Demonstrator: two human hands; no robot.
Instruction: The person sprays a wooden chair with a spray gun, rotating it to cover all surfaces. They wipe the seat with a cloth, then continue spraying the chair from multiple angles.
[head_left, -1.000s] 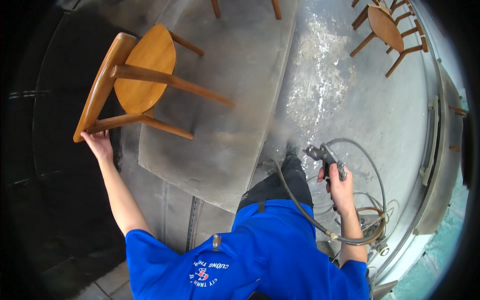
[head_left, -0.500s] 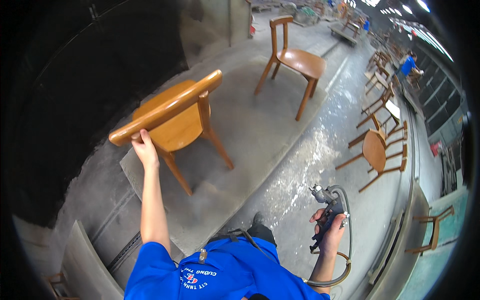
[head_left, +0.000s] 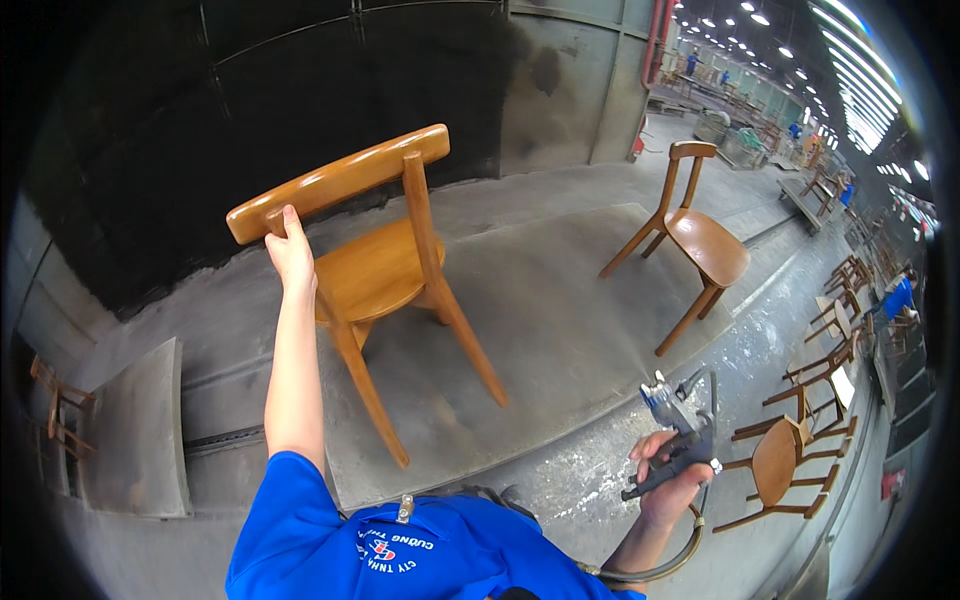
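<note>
A glossy honey-brown wooden chair (head_left: 375,270) has its back turned to me on a grey platform (head_left: 540,330). My left hand (head_left: 291,255) is closed round the left back post, just under the curved top rail, with the thumb upright against it. Low on the right, my right hand (head_left: 668,485) grips a dark spray gun (head_left: 683,432) with a metal head pointing up and to the left. A hose (head_left: 655,573) runs from the gun along my forearm. Whether a finger presses the trigger I cannot make out.
A second, darker brown chair (head_left: 705,245) stands at the platform's far right. Several chairs (head_left: 775,460) line the floor on the right, near a person in blue (head_left: 899,297). A black-stained wall (head_left: 330,90) rises behind the platform. A grey panel (head_left: 140,430) leans at left.
My view has tilted up, showing more of the wall and hall. The honey-brown chair now appears more from behind, its legs lower in view. Both hands keep their holds.
</note>
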